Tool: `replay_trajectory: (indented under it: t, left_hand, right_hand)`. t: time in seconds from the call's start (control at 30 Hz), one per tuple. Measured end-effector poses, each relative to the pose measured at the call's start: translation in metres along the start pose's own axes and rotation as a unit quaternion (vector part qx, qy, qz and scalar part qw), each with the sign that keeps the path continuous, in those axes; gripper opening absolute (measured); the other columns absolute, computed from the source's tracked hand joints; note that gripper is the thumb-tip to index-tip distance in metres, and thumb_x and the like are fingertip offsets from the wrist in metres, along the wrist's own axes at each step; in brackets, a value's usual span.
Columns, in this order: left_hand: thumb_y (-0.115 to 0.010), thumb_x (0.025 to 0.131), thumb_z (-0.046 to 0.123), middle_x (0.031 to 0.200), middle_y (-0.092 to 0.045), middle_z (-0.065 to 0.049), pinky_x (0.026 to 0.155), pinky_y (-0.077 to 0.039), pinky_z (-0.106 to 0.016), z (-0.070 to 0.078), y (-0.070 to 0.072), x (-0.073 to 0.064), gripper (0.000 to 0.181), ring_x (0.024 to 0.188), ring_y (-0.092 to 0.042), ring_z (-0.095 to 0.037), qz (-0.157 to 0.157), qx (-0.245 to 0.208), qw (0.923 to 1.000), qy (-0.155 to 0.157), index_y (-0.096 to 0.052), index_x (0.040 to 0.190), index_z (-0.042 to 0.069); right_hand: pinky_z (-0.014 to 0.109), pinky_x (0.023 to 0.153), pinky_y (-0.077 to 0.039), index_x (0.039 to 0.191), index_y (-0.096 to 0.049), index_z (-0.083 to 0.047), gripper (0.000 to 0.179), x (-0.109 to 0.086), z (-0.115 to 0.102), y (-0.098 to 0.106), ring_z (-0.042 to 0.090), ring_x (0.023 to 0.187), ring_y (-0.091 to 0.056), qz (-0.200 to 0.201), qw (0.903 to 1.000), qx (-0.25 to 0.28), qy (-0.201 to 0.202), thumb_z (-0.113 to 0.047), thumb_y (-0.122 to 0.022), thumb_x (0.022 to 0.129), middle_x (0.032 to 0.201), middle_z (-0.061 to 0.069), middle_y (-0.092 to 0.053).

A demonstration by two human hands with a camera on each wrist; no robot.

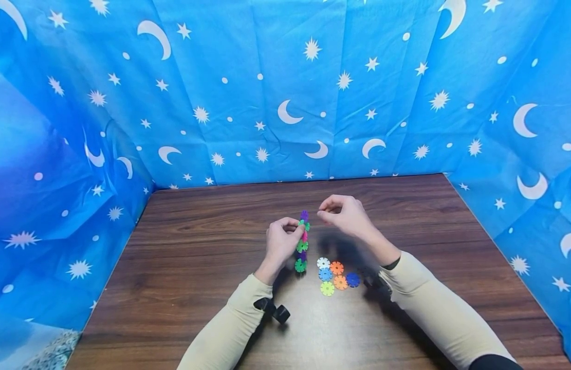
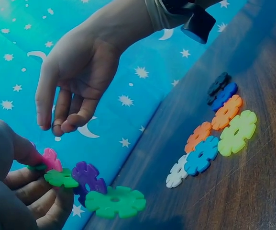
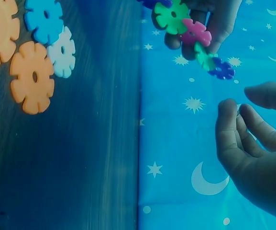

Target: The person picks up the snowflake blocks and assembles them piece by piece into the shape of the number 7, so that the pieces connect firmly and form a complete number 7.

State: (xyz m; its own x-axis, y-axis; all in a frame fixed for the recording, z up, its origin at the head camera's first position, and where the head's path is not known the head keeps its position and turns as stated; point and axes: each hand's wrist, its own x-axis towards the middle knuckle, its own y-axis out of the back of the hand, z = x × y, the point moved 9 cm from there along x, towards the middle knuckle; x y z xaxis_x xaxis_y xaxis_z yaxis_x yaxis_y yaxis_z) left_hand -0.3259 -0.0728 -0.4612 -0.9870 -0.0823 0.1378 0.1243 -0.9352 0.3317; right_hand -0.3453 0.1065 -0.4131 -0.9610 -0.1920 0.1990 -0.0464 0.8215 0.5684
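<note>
Table: dark wood-grain tabletop (image 1: 197, 308).
Loose pieces: flat plastic snowflake discs (image 1: 333, 275), clustered near the tower.
Tower: upright chain of interlocked coloured discs (image 1: 302, 241), base on table.
Left hand (image 1: 281, 244): pinches the tower; best held steady.
Right hand (image 1: 345, 213): empty, fingers loosely curled, hovering beside the tower top.

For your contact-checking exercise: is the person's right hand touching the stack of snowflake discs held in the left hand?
Apart. The left wrist view shows blue backdrop between the right hand and the disc stack; the right wrist view shows that gap too.
</note>
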Motion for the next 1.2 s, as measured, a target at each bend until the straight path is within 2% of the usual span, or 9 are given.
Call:
replay_trajectory:
  t: [0.53,0.8,0.93,1.2]
  left_hand:
    - [-0.073,0.081,0.016,0.076,-0.071,-0.003,0.065,-0.055,-0.024,-0.004,0.007,0.003,0.010,0.066,-0.065,-0.008,0.005,-0.014,0.9999,0.004,-0.074,0.083,0.007]
    - [-0.073,0.081,0.017,0.076,-0.070,-0.004,0.066,-0.055,-0.024,-0.002,0.012,0.005,0.010,0.067,-0.065,-0.009,0.006,-0.015,0.9998,0.008,-0.074,0.083,0.007]
    - [-0.073,0.082,0.017,0.076,-0.070,-0.003,0.065,-0.055,-0.023,-0.003,0.012,0.006,0.010,0.067,-0.065,-0.008,0.005,-0.018,0.9998,0.009,-0.074,0.083,0.007]
    - [-0.073,0.083,0.015,0.077,-0.070,-0.004,0.064,-0.055,-0.023,-0.005,0.013,0.005,0.009,0.067,-0.064,-0.008,0.002,-0.024,0.9995,0.018,-0.074,0.085,0.007]
  right_hand:
    - [0.025,0.066,-0.053,0.092,-0.071,-0.009,0.011,-0.014,0.015,0.007,0.020,0.075,-0.064,-0.025,0.9995,0.010,0.019,-0.017,-0.074,0.085,0.082,0.003,-0.070]
    - [0.029,0.074,-0.055,0.098,-0.071,-0.005,0.018,-0.023,0.025,0.010,0.017,0.080,-0.065,-0.047,0.9985,0.000,0.028,-0.016,-0.075,0.085,0.086,0.002,-0.070]
    - [0.028,0.072,-0.054,0.098,-0.071,-0.007,0.017,-0.030,0.033,0.007,0.015,0.080,-0.065,-0.070,0.9970,-0.016,0.030,-0.017,-0.076,0.084,0.086,-0.001,-0.070]
    - [0.022,0.068,-0.052,0.099,-0.071,-0.006,0.021,-0.056,0.048,-0.009,0.011,0.076,-0.064,-0.153,0.9866,-0.049,0.029,-0.017,-0.077,0.083,0.084,-0.004,-0.070]
